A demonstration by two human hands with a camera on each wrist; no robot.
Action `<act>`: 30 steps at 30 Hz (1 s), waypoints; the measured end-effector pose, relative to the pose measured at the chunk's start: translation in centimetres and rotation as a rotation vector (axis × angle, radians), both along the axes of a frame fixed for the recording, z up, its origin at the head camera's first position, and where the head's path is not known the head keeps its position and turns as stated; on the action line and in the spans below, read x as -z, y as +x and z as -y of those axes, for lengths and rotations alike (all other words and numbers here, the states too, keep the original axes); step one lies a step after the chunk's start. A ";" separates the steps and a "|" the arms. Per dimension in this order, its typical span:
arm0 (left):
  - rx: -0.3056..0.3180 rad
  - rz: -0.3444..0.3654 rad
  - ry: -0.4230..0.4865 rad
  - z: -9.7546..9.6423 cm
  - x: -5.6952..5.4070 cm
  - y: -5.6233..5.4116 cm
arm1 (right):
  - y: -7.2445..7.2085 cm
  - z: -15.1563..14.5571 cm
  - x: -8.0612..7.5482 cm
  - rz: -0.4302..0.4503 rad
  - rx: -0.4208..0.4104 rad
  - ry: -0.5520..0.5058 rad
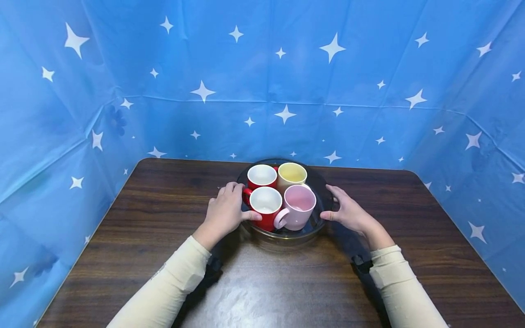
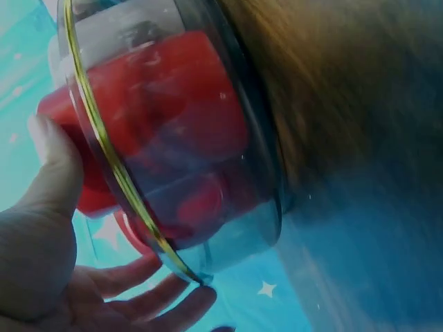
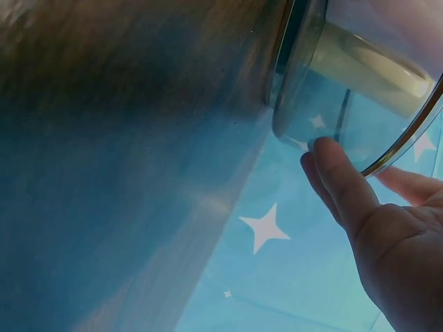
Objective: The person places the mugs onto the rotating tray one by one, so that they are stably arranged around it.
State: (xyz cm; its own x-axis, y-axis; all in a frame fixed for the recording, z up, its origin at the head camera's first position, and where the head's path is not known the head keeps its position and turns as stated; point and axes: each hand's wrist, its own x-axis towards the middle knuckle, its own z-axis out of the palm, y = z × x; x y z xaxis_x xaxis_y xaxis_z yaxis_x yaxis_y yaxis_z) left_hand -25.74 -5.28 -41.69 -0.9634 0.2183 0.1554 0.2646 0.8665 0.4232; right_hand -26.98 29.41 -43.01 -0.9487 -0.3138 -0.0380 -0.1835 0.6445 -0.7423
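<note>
A round see-through bowl [image 1: 301, 237] with a gold rim stands on the table, holding two red mugs [image 1: 256, 186] [image 2: 173, 104] with white insides, a cream-yellow mug [image 1: 292, 173] and a pink mug [image 1: 298, 205]. My left hand [image 1: 225, 205] grips the bowl's left side. Its thumb [image 2: 52, 155] lies over the rim against the near red mug, and its other fingers are around the outer wall. At the right side, my right hand [image 1: 350, 209] touches the outer wall with fairly straight fingers [image 3: 339, 169], thumb and fingers spread apart.
A dark wood-grain table [image 1: 287, 282] lies under the bowl, which sits close to the far edge. Blue curtains [image 1: 262, 68] with white stars surround the back and sides. Cream sleeves [image 1: 176, 278] cover both forearms.
</note>
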 end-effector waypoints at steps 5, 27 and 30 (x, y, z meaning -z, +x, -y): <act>0.066 0.071 0.054 1.2 0.1 -0.9 | 0.1 -0.3 0.0 0.018 -0.012 -0.001; 0.343 0.175 0.153 4.9 2.1 -4.7 | -0.2 -0.9 0.0 0.092 -0.074 -0.032; 0.316 0.202 0.088 5.8 1.4 -5.1 | -0.6 -1.6 -0.6 0.092 -0.070 0.007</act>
State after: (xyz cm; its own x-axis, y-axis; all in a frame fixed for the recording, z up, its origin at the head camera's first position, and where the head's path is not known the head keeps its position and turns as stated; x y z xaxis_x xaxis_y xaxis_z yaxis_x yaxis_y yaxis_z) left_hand -30.87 -11.09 -43.11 -0.8639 0.5037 0.0005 0.4166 0.7138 0.5630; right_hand -27.59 31.00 -42.45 -0.9170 -0.3784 -0.1261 -0.1597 0.6381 -0.7532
